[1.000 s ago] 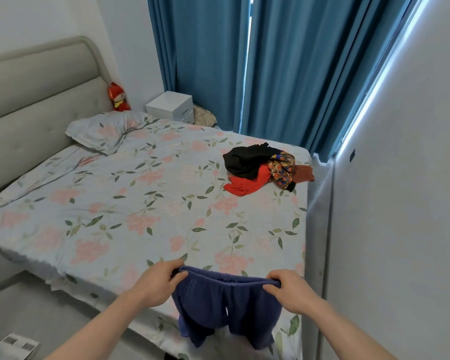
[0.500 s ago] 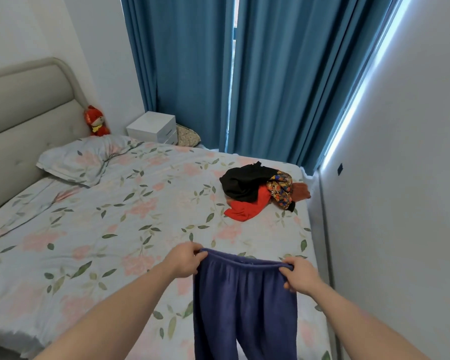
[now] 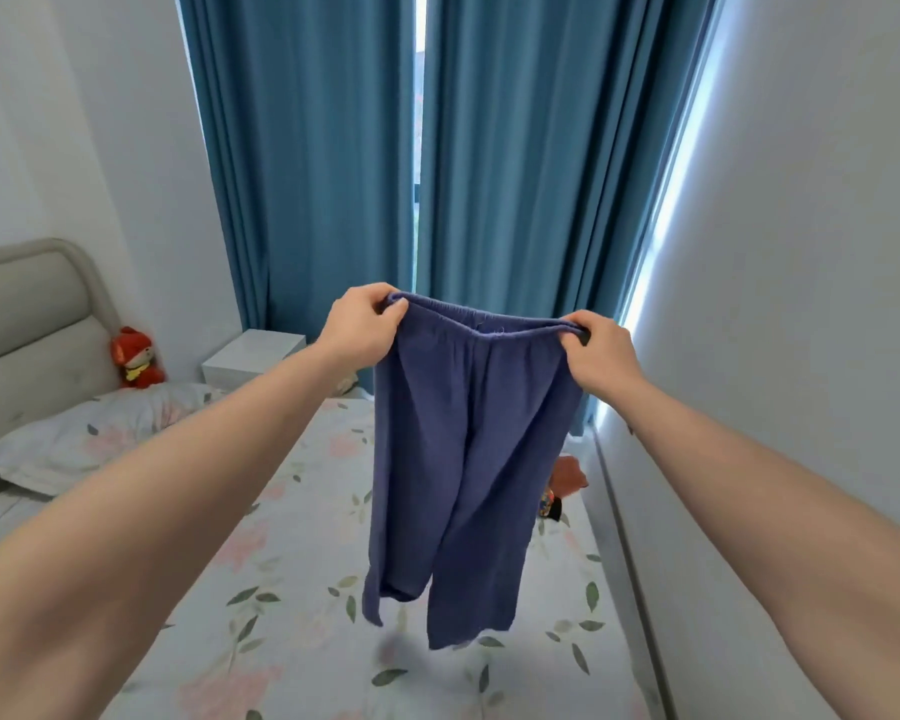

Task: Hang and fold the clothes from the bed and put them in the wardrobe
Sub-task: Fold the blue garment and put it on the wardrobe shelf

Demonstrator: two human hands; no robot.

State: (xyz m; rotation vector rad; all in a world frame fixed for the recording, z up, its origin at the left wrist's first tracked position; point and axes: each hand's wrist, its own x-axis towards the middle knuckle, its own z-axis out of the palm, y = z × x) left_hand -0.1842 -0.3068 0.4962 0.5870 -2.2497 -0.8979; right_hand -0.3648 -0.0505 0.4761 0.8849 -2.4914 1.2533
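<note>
Fingers of left hand (image 3: 360,324) and right hand (image 3: 601,350) pinch the waistband corners; soft, light blue trousers (image 3: 463,459) hang limp below; likely easiest held there.

Clothes pile (image 3: 567,480) mostly hidden behind trousers (image 3: 458,459); nightstand (image 3: 253,356) partly behind left arm; bed (image 3: 292,615) cut by bottom edge.
</note>
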